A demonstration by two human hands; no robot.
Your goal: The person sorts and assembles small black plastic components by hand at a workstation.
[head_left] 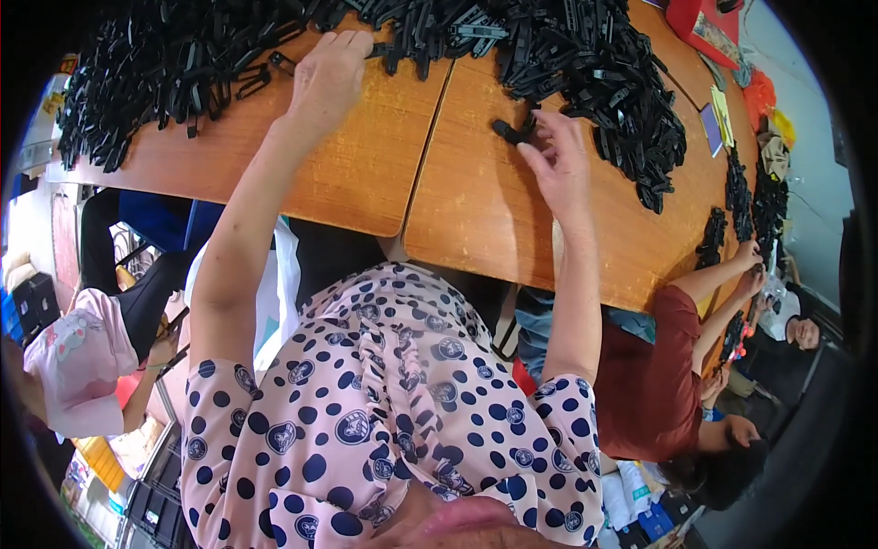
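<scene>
The right hand (560, 157) pinches a black piece (508, 133) between thumb and fingertips, over the wooden surface (366, 165) near the heap of black parts (613, 78). The left hand (335, 71) reaches the heap's front edge, fingers close together; whether they grip anything, I cannot tell.

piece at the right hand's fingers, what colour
The piece is black; the head view shows it.

Red container (706, 29), far R — orange bag (759, 94) nr it — co-worker (658, 389) in maroon
</scene>
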